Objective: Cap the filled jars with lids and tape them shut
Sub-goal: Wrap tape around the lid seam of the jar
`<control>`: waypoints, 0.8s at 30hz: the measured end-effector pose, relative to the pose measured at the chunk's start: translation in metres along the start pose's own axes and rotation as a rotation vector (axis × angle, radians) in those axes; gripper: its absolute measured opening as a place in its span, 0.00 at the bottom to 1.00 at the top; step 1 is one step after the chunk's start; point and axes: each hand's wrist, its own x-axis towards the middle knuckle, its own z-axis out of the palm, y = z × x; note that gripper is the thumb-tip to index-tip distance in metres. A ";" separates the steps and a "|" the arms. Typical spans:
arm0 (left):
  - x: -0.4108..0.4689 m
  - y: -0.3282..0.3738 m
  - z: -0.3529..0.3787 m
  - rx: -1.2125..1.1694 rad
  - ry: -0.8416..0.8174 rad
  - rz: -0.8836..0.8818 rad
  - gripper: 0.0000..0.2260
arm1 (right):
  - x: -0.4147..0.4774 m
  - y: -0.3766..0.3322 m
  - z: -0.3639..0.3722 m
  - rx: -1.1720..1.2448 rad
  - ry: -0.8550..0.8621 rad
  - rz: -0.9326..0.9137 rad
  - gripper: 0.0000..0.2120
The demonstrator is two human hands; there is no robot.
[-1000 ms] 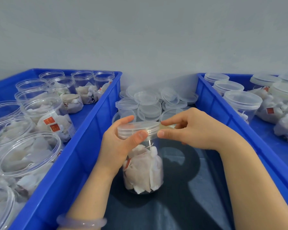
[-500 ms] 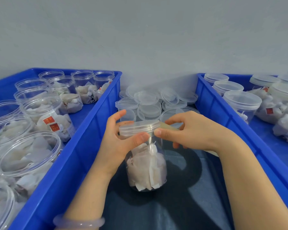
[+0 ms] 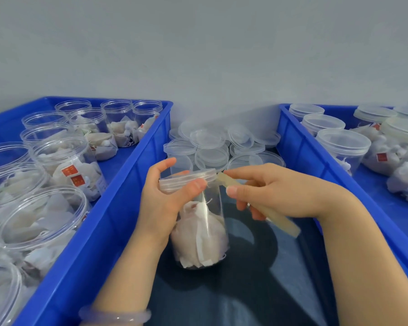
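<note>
With your left hand (image 3: 160,203) clamped on the translucent round lid (image 3: 189,181) of the clear plastic jar (image 3: 205,234), pull the yellowish tape strip (image 3: 224,180) pinched in your right hand (image 3: 280,191) taut along the seam.

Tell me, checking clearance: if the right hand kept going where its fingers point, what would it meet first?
Probably the lid on the jar in the left hand; the right hand, holding tape, points left at it; depth unclear.
</note>
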 end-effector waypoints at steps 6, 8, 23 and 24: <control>-0.001 -0.001 0.001 -0.035 -0.145 -0.032 0.36 | -0.001 0.006 -0.007 -0.092 0.283 0.028 0.23; -0.002 -0.001 0.002 -0.044 -0.165 -0.022 0.37 | -0.001 0.006 -0.007 -0.082 0.264 0.041 0.22; -0.003 -0.002 -0.005 -0.043 -0.271 0.032 0.47 | 0.007 0.009 -0.002 -0.008 0.080 0.130 0.33; -0.002 -0.002 -0.005 -0.035 -0.279 0.033 0.47 | 0.007 0.009 -0.003 0.000 0.078 0.130 0.32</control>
